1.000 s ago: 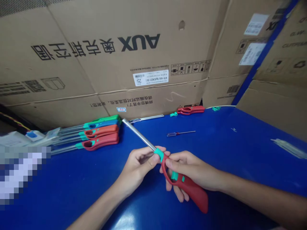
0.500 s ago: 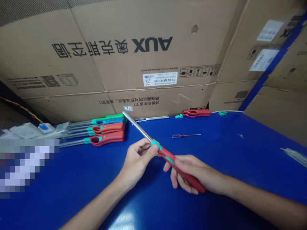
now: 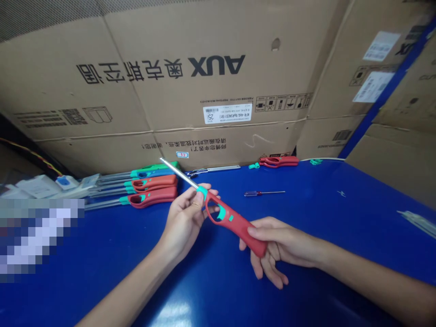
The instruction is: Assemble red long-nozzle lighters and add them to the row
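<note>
Between my two hands is a red gas lighter with a green collar and trigger, its metal tube slanting up to the left. My left hand pinches it near the green collar, thumb on top and some fingers behind. At the handle's lower end, my right hand grips the red body between thumb and forefinger, its other fingers hanging loosely below. The side with the trigger opening faces me. Beyond my right hand lies a screwdriver with a clear purplish handle.
Several lighters in red, orange, blue and green lie in a row at left. Against the cardboard wall are a metal tube, a red lighter body and small green pieces. Clear packets sit at right on the blue table.
The lighter has rolled from its narrow edge to show its flat side and trigger opening. Both it and my left hand have shifted left and slightly up; my right hand is now nearer the handle's end.
</note>
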`<state>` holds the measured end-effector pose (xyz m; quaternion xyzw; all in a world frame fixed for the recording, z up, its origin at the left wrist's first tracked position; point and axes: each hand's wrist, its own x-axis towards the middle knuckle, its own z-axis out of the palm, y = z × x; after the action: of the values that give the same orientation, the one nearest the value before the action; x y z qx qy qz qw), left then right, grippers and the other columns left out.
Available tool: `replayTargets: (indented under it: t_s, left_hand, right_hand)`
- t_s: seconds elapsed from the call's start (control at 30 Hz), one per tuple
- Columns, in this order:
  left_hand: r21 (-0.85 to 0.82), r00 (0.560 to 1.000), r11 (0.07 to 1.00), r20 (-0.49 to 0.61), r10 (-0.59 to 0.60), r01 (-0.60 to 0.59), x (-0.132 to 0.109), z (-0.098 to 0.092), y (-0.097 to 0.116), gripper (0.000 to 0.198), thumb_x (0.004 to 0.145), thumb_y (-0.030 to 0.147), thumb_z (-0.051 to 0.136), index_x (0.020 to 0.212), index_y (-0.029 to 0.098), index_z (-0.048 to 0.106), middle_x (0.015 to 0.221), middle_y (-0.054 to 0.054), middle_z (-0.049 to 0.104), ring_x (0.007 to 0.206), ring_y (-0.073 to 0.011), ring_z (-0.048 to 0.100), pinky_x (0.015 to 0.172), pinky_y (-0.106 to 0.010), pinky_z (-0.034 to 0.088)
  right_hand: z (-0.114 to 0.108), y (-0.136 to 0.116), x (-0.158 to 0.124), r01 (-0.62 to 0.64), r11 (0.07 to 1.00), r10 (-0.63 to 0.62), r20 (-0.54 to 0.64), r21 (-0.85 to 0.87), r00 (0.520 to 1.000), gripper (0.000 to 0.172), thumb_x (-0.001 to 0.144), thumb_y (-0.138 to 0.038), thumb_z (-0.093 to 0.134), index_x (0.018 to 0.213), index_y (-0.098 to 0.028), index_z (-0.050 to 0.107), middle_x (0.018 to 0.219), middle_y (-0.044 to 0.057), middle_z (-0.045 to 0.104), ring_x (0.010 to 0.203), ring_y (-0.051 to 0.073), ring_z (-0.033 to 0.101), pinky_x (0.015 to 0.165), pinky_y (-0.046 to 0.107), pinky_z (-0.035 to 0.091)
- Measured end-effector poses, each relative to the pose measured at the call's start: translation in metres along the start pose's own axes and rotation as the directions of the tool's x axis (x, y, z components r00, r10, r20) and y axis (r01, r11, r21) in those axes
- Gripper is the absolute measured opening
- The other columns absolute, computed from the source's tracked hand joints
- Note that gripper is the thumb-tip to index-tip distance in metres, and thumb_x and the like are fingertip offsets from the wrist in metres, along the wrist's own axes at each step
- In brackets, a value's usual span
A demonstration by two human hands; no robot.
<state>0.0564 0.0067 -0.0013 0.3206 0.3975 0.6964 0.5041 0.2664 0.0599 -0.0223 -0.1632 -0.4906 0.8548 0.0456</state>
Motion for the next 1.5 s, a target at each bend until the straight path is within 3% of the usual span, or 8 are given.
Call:
replayTargets:
  t_s: [0.1, 0.23, 0.5, 0.77, 1.13, 1.23, 1.33, 1.5]
  left_hand:
    - [-0.039, 0.997, 0.999, -0.064, 0.031, -0.034, 0.005, -0.003, 0.004, 0.021, 0.075, 0.021, 0.075, 0.094, 0.014, 0.071, 0.089, -0.008, 0.073, 0.084, -0.0209, 0.068, 0.069, -0.029, 0.055]
    - [-0.076, 1.000, 0.997, -0.012, 0.017, -0.018, 0.005, -0.005, 0.003, 0.027, 0.073, 0.023, 0.077, 0.099, 0.015, 0.071, 0.090, -0.008, 0.074, 0.085, -0.0217, 0.069, 0.069, -0.029, 0.056]
    - [-0.050, 1.000, 0.999, 0.004, -0.012, 0.012, 0.004, -0.007, 0.000, 0.027, 0.072, 0.027, 0.080, 0.095, 0.015, 0.071, 0.098, -0.010, 0.074, 0.091, -0.0218, 0.067, 0.074, -0.030, 0.055]
    - [-0.059, 0.995, 0.994, 0.028, -0.094, 0.095, 0.000, -0.009, 0.001, 0.022, 0.075, 0.023, 0.075, 0.094, 0.015, 0.067, 0.106, -0.012, 0.073, 0.099, -0.0269, 0.066, 0.079, -0.040, 0.053]
    - [-0.149, 0.966, 0.972, 0.214, -0.146, 0.180, -0.003, -0.008, 0.003, 0.026, 0.071, 0.027, 0.082, 0.094, 0.023, 0.071, 0.110, -0.009, 0.073, 0.120, -0.0304, 0.059, 0.091, -0.046, 0.050]
    - [-0.069, 0.972, 0.992, 0.217, -0.091, 0.108, -0.005, -0.004, 0.005, 0.023, 0.076, 0.033, 0.078, 0.096, 0.023, 0.072, 0.110, -0.009, 0.073, 0.119, -0.0308, 0.058, 0.091, -0.046, 0.050]
    - [0.192, 0.992, 0.980, 0.125, 0.034, -0.057, -0.003, -0.003, 0.003, 0.030, 0.078, 0.040, 0.074, 0.099, 0.018, 0.073, 0.116, -0.009, 0.070, 0.115, -0.0313, 0.059, 0.088, -0.041, 0.051]
    - [0.604, 0.999, 0.796, -0.001, 0.054, -0.042, 0.003, -0.007, -0.003, 0.031, 0.070, 0.042, 0.077, 0.086, 0.015, 0.075, 0.087, -0.008, 0.075, 0.079, -0.0222, 0.065, 0.067, -0.026, 0.048]
  right_hand:
    - [-0.004, -0.002, 0.000, 0.053, 0.998, -0.055, -0.045, -0.039, 0.997, 0.030, 0.089, -0.040, 0.061, 0.095, -0.011, 0.058, 0.065, 0.009, 0.070, 0.038, 0.012, 0.061, 0.035, 0.017, 0.045]
    - [-0.009, -0.001, 0.000, 0.100, 0.990, -0.110, -0.098, -0.103, 0.989, 0.030, 0.087, -0.037, 0.065, 0.092, -0.009, 0.059, 0.066, 0.008, 0.070, 0.042, 0.012, 0.063, 0.038, 0.017, 0.049]
    - [-0.006, 0.004, 0.001, 0.074, 0.975, -0.103, -0.129, -0.211, 0.986, 0.041, 0.081, -0.050, 0.068, 0.088, -0.012, 0.055, 0.064, 0.005, 0.068, 0.044, 0.011, 0.062, 0.039, 0.018, 0.048]
    - [0.007, 0.007, 0.000, 0.037, 0.883, -0.214, -0.329, -0.469, 0.920, 0.036, 0.081, -0.048, 0.066, 0.078, -0.015, 0.053, 0.060, 0.000, 0.063, 0.042, 0.008, 0.057, 0.038, 0.016, 0.042]
    - [0.001, 0.009, 0.003, 0.029, 0.913, -0.151, -0.270, -0.406, 0.951, 0.045, 0.078, -0.057, 0.066, 0.078, -0.015, 0.051, 0.061, 0.001, 0.062, 0.041, 0.009, 0.056, 0.039, 0.020, 0.043]
    - [0.000, 0.006, 0.005, 0.028, 0.850, -0.254, -0.364, -0.526, 0.896, 0.040, 0.081, -0.054, 0.063, 0.079, -0.016, 0.053, 0.062, 0.000, 0.060, 0.044, 0.009, 0.056, 0.040, 0.021, 0.042]
    - [-0.007, -0.001, 0.003, 0.012, 0.693, -0.456, -0.425, -0.721, 0.782, 0.030, 0.085, -0.045, 0.061, 0.090, -0.015, 0.061, 0.063, -0.001, 0.058, 0.049, 0.011, 0.056, 0.047, 0.023, 0.044]
    - [-0.024, -0.008, 0.000, -0.043, 0.356, -0.749, -0.313, -0.933, 0.585, 0.027, 0.085, -0.037, 0.063, 0.102, -0.019, 0.073, 0.073, 0.004, 0.067, 0.059, 0.017, 0.057, 0.053, 0.030, 0.045]
